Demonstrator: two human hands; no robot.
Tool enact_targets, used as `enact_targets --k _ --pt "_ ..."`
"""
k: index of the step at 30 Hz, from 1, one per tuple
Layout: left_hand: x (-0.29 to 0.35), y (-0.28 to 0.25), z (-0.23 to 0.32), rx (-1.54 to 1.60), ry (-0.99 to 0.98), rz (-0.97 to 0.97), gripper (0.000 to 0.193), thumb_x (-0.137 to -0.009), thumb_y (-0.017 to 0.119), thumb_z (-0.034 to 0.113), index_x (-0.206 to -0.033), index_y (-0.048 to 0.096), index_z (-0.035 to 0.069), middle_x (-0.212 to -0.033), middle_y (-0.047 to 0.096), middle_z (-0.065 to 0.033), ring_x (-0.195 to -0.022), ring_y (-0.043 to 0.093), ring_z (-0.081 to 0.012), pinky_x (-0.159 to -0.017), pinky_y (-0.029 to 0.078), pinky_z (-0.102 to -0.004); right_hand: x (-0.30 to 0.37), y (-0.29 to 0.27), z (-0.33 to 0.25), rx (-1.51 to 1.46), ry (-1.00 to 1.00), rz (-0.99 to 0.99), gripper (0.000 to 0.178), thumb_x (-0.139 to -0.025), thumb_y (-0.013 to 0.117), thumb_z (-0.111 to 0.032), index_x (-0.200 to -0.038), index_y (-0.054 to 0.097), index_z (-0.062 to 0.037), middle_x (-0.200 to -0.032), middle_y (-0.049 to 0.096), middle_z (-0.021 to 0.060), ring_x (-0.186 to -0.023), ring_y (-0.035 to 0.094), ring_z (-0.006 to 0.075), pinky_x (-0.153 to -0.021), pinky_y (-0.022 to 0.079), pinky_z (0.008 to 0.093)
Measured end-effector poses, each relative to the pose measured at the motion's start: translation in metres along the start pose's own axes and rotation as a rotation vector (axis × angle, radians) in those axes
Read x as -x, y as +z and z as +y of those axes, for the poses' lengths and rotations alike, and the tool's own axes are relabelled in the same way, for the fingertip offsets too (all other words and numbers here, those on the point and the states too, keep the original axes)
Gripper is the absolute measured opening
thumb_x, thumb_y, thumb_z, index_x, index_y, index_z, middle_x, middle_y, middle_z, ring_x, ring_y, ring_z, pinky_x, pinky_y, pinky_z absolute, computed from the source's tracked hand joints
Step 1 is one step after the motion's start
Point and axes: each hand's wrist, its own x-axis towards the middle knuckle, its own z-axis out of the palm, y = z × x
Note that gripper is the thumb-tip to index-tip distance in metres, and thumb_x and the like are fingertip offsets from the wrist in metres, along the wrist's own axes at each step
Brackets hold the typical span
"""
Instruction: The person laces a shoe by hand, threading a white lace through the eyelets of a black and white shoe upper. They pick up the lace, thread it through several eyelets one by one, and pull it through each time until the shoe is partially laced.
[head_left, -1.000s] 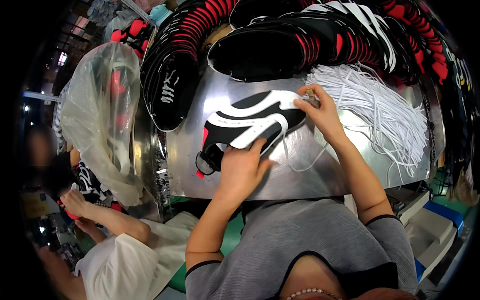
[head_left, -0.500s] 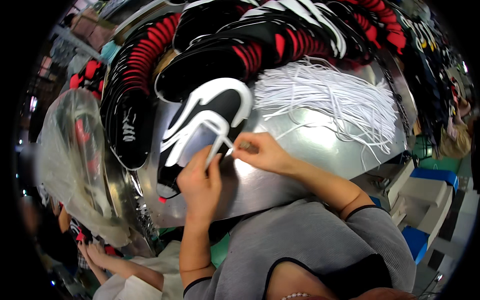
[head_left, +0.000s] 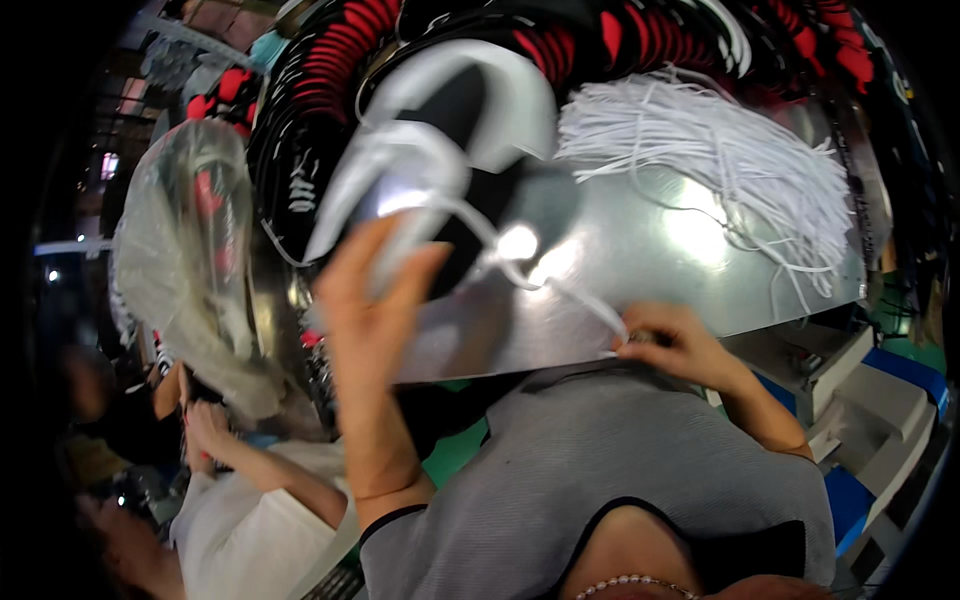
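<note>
A black-and-white shoe upper, blurred by motion, is tilted over the metal tabletop. My left hand grips its near edge, thumb and fingers on either side of the white strip. From the upper's white edge a white shoelace runs down to the right, across the table. My right hand pinches the lace's far end by the table's front edge. Tucked in the same hand is a small brownish tool, mostly hidden by the fingers.
A large bundle of white laces lies to the right on the metal table. Stacked black-and-red uppers line the back. At left hangs a clear plastic bag; below it, a co-worker's hands are busy. A beige-and-blue machine stands right.
My right hand has drawn away from the upper, right and toward me, stretching the lace out. The upper appears higher and nearer in the view, still in my left hand.
</note>
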Motion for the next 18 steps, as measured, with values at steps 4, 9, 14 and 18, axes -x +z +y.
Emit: enact_targets --k 4,9,14,18 --pt "0.024 0.062 -0.063 -0.184 0.027 -0.347 0.030 -0.082 0.072 0.017 -0.107 0.069 0.002 -0.101 0.070 -0.0182 -0.092 0.066 -0.0385 -0.080 0.052 -0.0397 -0.044 0.011 -0.018 -0.264 -0.010 0.188 0.019 -0.088 0.072 -0.021 -0.090 0.070 -0.0021 -0.071 0.055 -0.0018 -0.063 0.043 0.0047 -0.057 0.035 0.0236" --pt "0.024 0.059 -0.058 -0.195 -0.016 -0.458 0.029 -0.089 0.066 0.020 -0.110 0.067 0.000 -0.103 0.069 -0.0190 -0.091 0.066 -0.0377 -0.080 0.052 -0.0399 -0.102 0.010 -0.018 -0.258 -0.149 0.252 0.015 -0.086 0.073 -0.012 -0.095 0.071 -0.0005 -0.082 0.064 -0.0016 -0.075 0.053 0.0050 -0.068 0.043 0.0214" --pt "0.013 0.061 -0.032 -0.246 0.049 -0.391 0.027 -0.093 0.063 0.022 -0.107 0.067 -0.001 -0.097 0.069 -0.0177 -0.083 0.066 -0.0357 -0.074 0.050 -0.0410 -0.132 0.000 -0.018 -0.056 -0.162 0.219 0.016 -0.085 0.073 -0.012 -0.096 0.071 -0.0014 -0.072 0.062 -0.0021 -0.065 0.049 0.0054 -0.059 0.040 0.0228" --pt "0.000 0.080 -0.031 -0.354 0.060 -0.432 0.025 -0.090 0.066 0.026 -0.093 0.071 0.002 -0.083 0.069 -0.0141 -0.074 0.066 -0.0325 -0.067 0.050 -0.0404 -0.147 0.003 -0.014 -0.054 -0.140 0.190 0.018 -0.085 0.073 -0.014 -0.097 0.069 -0.0008 -0.071 0.063 0.0005 -0.064 0.050 0.0067 -0.057 0.041 0.0236"
